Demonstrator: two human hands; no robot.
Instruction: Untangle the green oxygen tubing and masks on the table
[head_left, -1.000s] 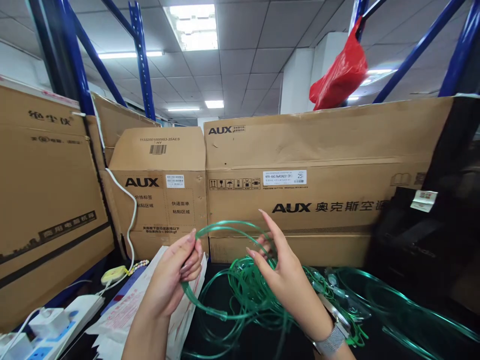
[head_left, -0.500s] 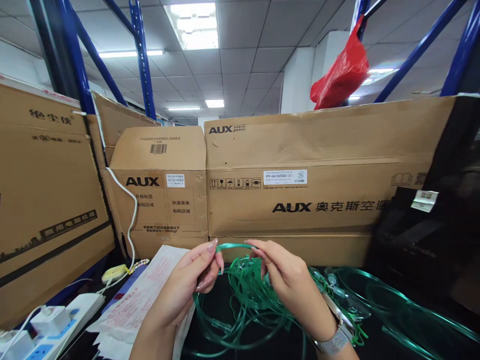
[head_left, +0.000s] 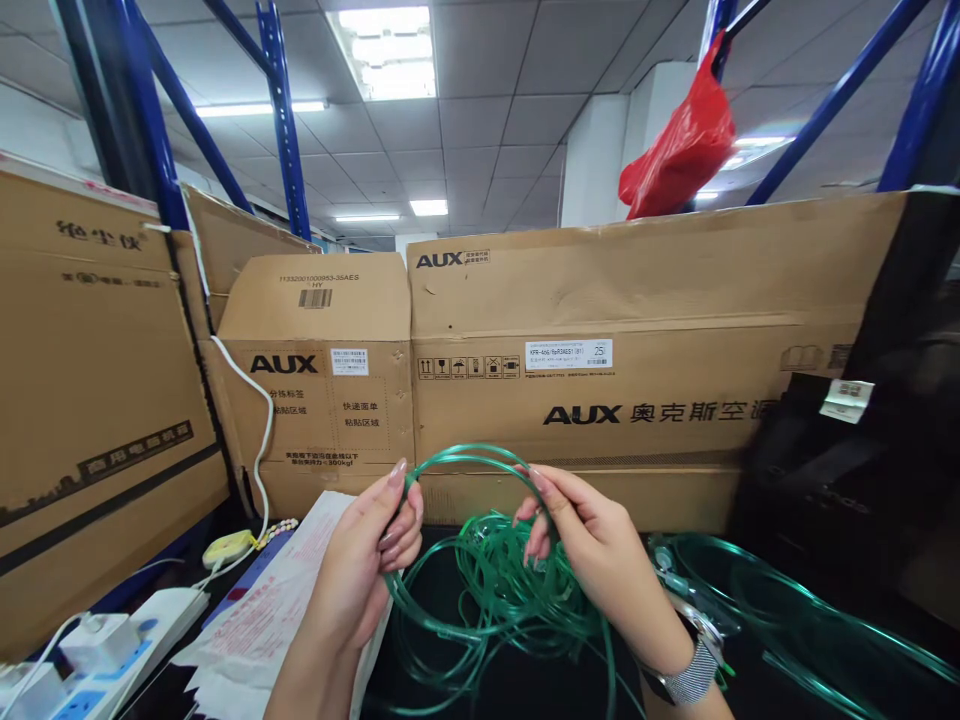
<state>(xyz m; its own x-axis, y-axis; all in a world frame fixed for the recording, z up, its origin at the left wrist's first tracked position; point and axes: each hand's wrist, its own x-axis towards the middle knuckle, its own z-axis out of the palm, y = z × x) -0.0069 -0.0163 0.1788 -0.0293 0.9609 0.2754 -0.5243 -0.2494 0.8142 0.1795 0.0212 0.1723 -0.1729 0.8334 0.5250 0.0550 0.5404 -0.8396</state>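
Both hands hold a loop of thin, clear green tubing (head_left: 469, 452) in front of the cardboard. My left hand (head_left: 375, 550) pinches it between thumb and fingers on the loop's left side. On the right side, my right hand (head_left: 581, 535) has thumb and index finger closed on the tubing, its other fingers curled below. Two strands arch between the hands. Beneath them lies a tangled heap of the same green tubing (head_left: 499, 570) on the dark surface. A silver watch (head_left: 694, 670) is on my right wrist.
Large cardboard boxes (head_left: 637, 290) wall in the back and left. White printed paper (head_left: 262, 610) lies at left beside a power strip (head_left: 142, 640) with plugs and a white cable. More green tubing (head_left: 810, 590) spreads at right. A red bag (head_left: 682, 140) hangs above.
My hands have moved apart and the right hand has shifted right. The tubing between them has gone from one short, low strand to a wider, higher arch of two strands.
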